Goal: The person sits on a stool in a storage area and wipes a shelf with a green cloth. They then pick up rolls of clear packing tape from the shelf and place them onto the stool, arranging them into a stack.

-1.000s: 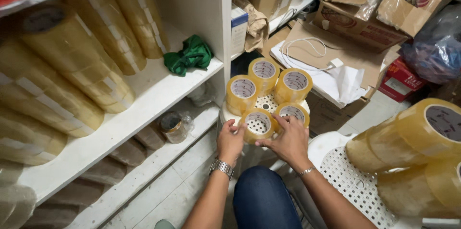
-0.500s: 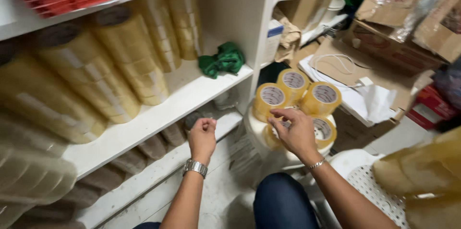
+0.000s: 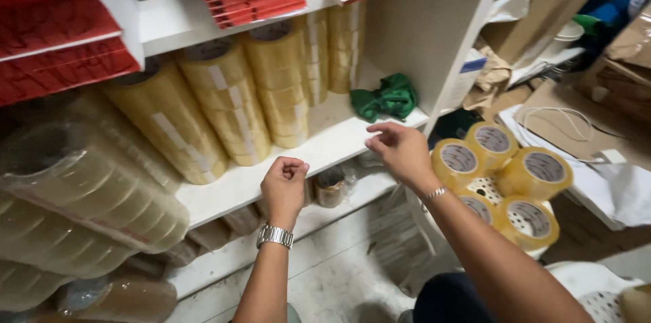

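- My left hand (image 3: 285,186) was a closed fist, holding nothing I could see, just above the white shelf (image 3: 319,150).
- My right hand (image 3: 401,150), its grip half-open and empty, hovered between that shelf and the tape rolls (image 3: 502,177) beside it.
- A slow, level reach suited the narrow gap.

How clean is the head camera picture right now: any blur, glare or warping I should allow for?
Head view: the tape stacks at far left are smeared and soft; both hands, left hand and right hand, look fairly sharp; the shelf edge is brightly lit without harsh glare; the white upright leans, suggesting wide-angle distortion.
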